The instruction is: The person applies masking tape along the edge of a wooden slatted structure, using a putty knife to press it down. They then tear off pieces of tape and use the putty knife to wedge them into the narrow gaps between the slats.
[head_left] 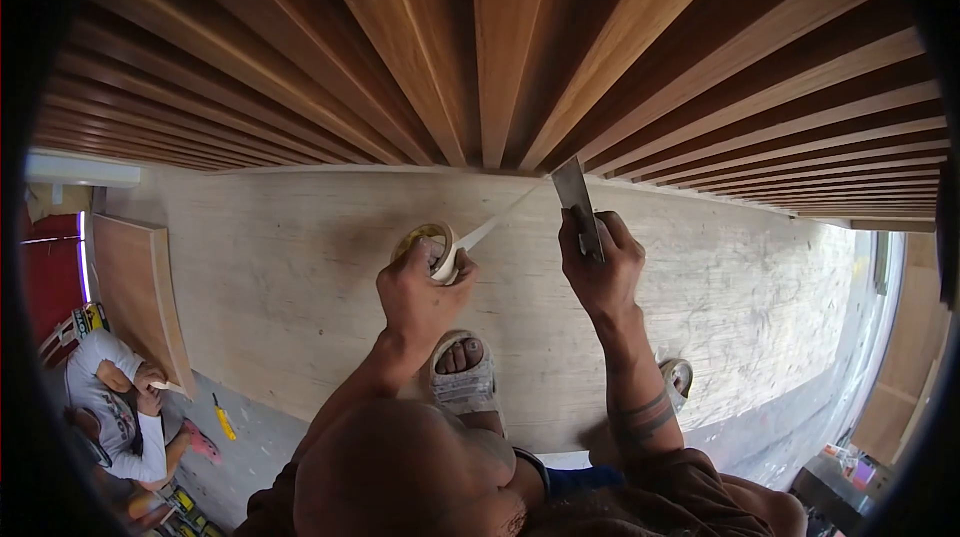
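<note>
- Slatted wood wall (500, 47): fills the upper half of the frame, with light and dark vertical battens alternating.
- Plywood sheet (280, 277): pale surface across the centre of the frame, meeting the base of the slatted wall. The person stands on it.
- Curved-corner wood panel (135, 287): stands on edge at centre left, beside the plywood sheet.
- Second person (110, 407): seated low on the grey floor at lower left, well apart from the work.
- Left hand (420, 297): centre of frame, fingers curled and closed around the masking tape roll (428, 242), thumb side against its rim.
- Right hand (600, 272): right of centre, fingers wrapped tight around the lower end of the metal blade (575, 192).
- Sandals: one (462, 372) below the left hand, the other (678, 379) partly hidden behind the right forearm.
- Metal blade: flat, upright, with its tip at the joint between wall base and plywood.
- Tape strip (495, 225): runs taut from the roll up and right toward the blade tip.
- Yellow tool (224, 422): lies on the floor at lower left.
</note>
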Demonstrator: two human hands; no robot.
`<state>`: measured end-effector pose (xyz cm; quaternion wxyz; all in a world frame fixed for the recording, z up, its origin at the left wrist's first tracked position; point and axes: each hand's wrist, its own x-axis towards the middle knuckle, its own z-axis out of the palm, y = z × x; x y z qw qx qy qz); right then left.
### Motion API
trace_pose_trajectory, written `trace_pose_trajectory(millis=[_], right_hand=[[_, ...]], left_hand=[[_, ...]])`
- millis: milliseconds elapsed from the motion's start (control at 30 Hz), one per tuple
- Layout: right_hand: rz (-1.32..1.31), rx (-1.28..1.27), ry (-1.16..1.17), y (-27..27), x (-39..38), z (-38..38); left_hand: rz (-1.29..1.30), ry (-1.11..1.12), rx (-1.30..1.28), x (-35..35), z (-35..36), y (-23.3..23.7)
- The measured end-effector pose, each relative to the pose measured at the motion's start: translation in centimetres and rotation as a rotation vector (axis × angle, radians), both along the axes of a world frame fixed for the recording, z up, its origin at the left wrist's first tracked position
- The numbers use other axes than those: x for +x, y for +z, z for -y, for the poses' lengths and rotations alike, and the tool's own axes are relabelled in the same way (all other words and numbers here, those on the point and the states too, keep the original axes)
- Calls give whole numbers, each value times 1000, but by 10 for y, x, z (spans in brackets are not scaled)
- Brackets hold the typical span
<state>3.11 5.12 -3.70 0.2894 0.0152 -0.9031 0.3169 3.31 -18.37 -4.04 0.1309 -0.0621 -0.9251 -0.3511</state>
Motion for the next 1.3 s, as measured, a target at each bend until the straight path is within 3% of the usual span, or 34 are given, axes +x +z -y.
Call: trace_pose_trajectory(millis=[433, 600, 767, 1300], right_hand=[[13, 6, -1, -1, -5, -1], [-8, -6, 7, -2, -5, -1], [5, 8, 8, -2, -2, -2], [-6, -2, 6, -13, 2, -7]], left_hand=[[88, -86, 135, 11, -11, 18], [2, 36, -18, -18, 5, -15], [-243, 107, -88, -44, 2, -15], [-187, 140, -67, -48, 4, -4]])
